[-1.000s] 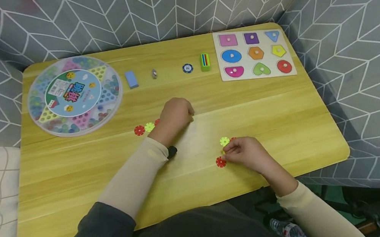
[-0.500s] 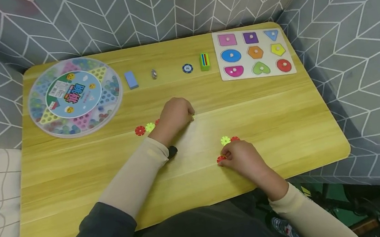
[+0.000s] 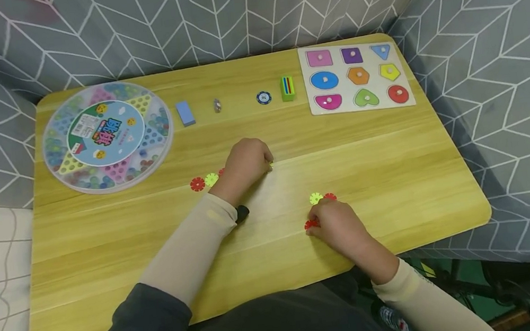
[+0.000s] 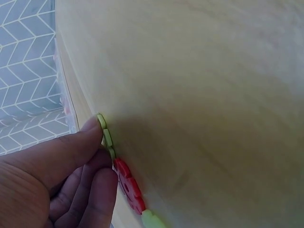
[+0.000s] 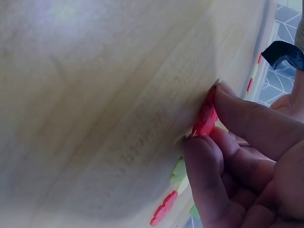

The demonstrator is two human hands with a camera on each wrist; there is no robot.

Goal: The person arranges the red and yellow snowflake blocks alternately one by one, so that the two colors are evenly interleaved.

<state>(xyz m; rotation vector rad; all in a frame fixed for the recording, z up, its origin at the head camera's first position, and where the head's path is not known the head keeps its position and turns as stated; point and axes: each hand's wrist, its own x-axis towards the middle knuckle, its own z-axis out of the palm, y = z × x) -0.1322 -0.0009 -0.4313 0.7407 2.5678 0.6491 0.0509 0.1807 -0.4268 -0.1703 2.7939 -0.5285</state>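
Head view: each of your two grips pinches one small notched disc at the table (image 3: 87,257).

Your left grip (image 3: 247,162) has thumb and finger at the rim of a yellow-green disc (image 4: 108,137), the right end of a row; it touches the red neighbour (image 4: 130,183), so probably this hold steadies the end. Your right grip (image 3: 340,225), nearer and to the right, pinches a red disc (image 5: 206,114) by the edge, perhaps because such thin piece gives little to grasp; whether it is lifted is not clear. Just beyond, a loose yellow-green disc (image 3: 316,198) and a loose red disc (image 3: 330,197) wait within easy reach. All look like smooth plastic, with petal-like rims.
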